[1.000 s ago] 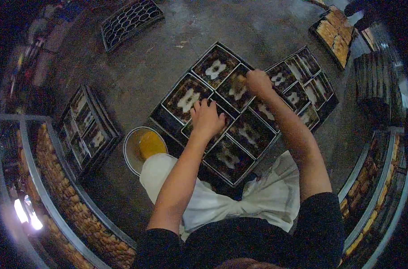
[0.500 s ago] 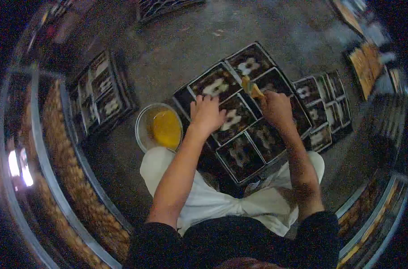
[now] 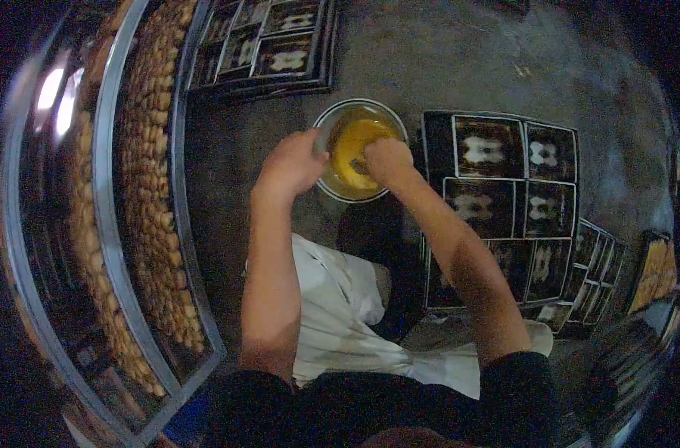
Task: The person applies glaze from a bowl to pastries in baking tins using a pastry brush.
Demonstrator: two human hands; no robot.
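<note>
A round metal bowl (image 3: 326,179) with yellow liquid (image 3: 364,134) in it stands on the floor ahead of me. My left hand (image 3: 293,163) is closed at the bowl's left rim, thumb and fingers about the edge. Over the liquid, my right hand (image 3: 388,160) is closed on a brush (image 3: 358,166), its head down in the yellow; much of the brush is hidden by the fingers. Right of the bowl lies a group of dark rectangular pans (image 3: 485,145), their bottoms showing pale, shiny patches.
More dark pans (image 3: 287,56) stand at the upper left, and another stack (image 3: 597,254) is at the right. Along the left runs a metal-edged rack (image 3: 177,224) filled with rows of small brown rounded pieces (image 3: 149,149). A yellowish-brown slatted piece (image 3: 652,272) is at the far right.
My view has turned left. Both hands have moved from above the pans to the bowl: the right has brought the brush into the yellow liquid, and the left has closed on the rim.
</note>
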